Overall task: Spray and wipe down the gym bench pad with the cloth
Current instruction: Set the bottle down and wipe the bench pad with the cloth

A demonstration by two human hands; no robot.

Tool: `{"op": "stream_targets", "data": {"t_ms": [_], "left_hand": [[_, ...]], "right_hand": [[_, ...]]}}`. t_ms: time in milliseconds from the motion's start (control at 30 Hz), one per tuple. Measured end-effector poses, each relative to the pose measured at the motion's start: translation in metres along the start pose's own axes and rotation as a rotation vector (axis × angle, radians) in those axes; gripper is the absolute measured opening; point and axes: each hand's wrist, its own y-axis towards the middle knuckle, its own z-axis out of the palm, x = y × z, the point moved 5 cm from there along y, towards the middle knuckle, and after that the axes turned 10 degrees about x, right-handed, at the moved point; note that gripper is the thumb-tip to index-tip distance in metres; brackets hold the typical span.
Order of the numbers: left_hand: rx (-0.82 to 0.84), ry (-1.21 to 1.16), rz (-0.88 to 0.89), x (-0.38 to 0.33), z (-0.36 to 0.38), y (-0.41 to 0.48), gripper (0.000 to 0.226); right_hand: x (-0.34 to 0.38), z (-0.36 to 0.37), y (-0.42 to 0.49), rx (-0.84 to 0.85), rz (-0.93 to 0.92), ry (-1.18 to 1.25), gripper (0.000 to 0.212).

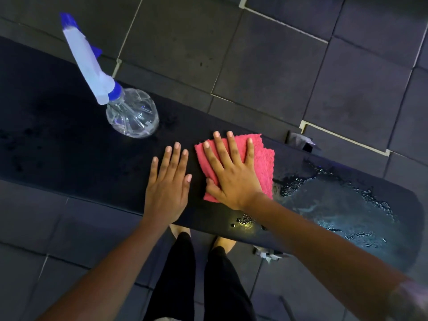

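Observation:
The black bench pad (76, 158) runs across the view from left to right. A folded pink cloth (264, 163) lies flat on it near the middle. My right hand (231, 172) presses on the cloth with fingers spread. My left hand (168, 184) rests flat on the bare pad just left of the cloth, holding nothing. A clear spray bottle (132, 114) with a white and blue trigger head stands upright on the pad at the left, apart from both hands. The right end of the pad (342, 205) is wet and shiny with droplets.
Dark floor tiles (266, 61) with pale seams surround the bench. My legs in black trousers and bare feet (223, 243) stand against the near side of the pad. Metal frame parts (301, 141) stick out under the pad's far and near edges.

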Motion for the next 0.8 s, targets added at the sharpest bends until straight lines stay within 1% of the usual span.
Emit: {"op": "stream_targets", "data": {"t_ms": [67,133,300,367,433,500,567,633,700,800], "left_hand": [[-0.005,-0.012,-0.006,0.000,-0.001,0.001,0.056],[-0.007,-0.004,0.015,-0.005,-0.002,0.001,0.056],[0.014,0.038,0.154,-0.036,0.004,0.006,0.057],[0.013,0.036,0.147,-0.042,0.007,0.009,0.058],[0.001,0.041,0.126,-0.043,0.008,0.010,0.058],[-0.012,0.047,0.121,-0.044,0.009,0.009,0.058],[-0.014,0.037,0.126,-0.045,0.011,0.009,0.058],[-0.014,0.051,0.123,-0.045,0.012,0.009,0.059],[-0.011,0.067,0.123,-0.045,0.011,0.009,0.060],[0.010,0.070,0.168,-0.055,0.011,0.010,0.061]], "right_hand": [[-0.007,-0.001,-0.001,-0.011,-0.005,0.011,0.076],[-0.023,0.000,-0.006,-0.027,0.048,0.045,0.076],[-0.078,0.011,-0.038,-0.063,0.302,0.149,0.075],[-0.091,0.018,-0.054,-0.079,0.422,0.208,0.074],[-0.088,0.022,-0.062,-0.109,0.555,0.285,0.074],[-0.073,0.020,-0.059,-0.123,0.607,0.327,0.076],[-0.059,0.017,-0.050,-0.107,0.526,0.308,0.077],[-0.056,0.014,-0.042,-0.067,0.379,0.225,0.077],[-0.064,0.010,-0.038,-0.030,0.238,0.127,0.077],[-0.088,0.006,-0.035,-0.011,0.054,0.051,0.079]]}}
